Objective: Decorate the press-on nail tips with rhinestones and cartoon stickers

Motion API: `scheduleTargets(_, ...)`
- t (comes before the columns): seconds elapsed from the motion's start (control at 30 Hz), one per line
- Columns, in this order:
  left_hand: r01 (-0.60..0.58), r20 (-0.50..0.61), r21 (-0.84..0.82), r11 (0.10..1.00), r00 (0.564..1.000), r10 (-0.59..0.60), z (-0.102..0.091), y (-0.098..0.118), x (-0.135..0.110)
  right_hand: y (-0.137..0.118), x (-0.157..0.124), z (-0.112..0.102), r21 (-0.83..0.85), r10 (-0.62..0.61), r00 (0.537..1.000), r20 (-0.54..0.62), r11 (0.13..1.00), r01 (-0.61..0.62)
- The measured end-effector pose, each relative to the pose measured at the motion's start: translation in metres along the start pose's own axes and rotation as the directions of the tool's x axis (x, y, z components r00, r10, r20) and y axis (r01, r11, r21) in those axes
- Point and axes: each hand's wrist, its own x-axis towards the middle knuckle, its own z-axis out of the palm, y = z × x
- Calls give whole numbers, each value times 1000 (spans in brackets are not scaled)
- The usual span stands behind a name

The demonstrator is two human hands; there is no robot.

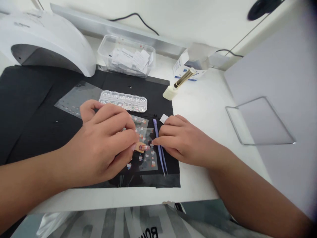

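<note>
While bent over a black mat [29, 112] on a white desk [198, 109], got the left hand [106, 142] mostly closed, pinky crooked up, pinching a small tan nail piece [142, 147] by its back end between thumb and fingers. Can make out a dark, shiny-looking design on that nail piece, plus a paler tip poking out to the right, right above the overlapping sticker sheets [148, 163].

Got the right hand [178, 140] in from the other side, fingers loosely folded, index finger reaching to the end of the nail piece. Can't tell from this angle if actually touching or only just beside. Can also see a little white slip [163, 118] by the right knuckles, but can't say if held or just lying there.

Got purple tweezers [156, 130] running beneath the right fingers, points toward the near edge. Farther back, can spot a clear compartment case [122, 100] full of sparkly bits, and off to its left a mostly bare clear sheet [76, 94]. Have a cream bottle [170, 93] with a gold cap at the mat's far right corner, near an open white-and-blue box [182, 67]. Behind the mat, got a plastic tub [102, 49] of white packets and, to its left, a big white arched lamp [56, 33].
</note>
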Motion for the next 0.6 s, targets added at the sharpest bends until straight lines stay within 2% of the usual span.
scheduleTargets(0.3,13,5,3,1000,1000,-13,1,-4,1,2,-1,-1,19,32,997,73,999,-33)
scheduleTargets(0.47,9,-3,7,1000,1000,-9,1,-4,0,3,-2,-1,-43,59,996,63,998,-56)
scheduleTargets(0.6,21,34,-13,1000,999,-20,0,-3,1,3,-2,1,-93,68,997,20,993,-66)
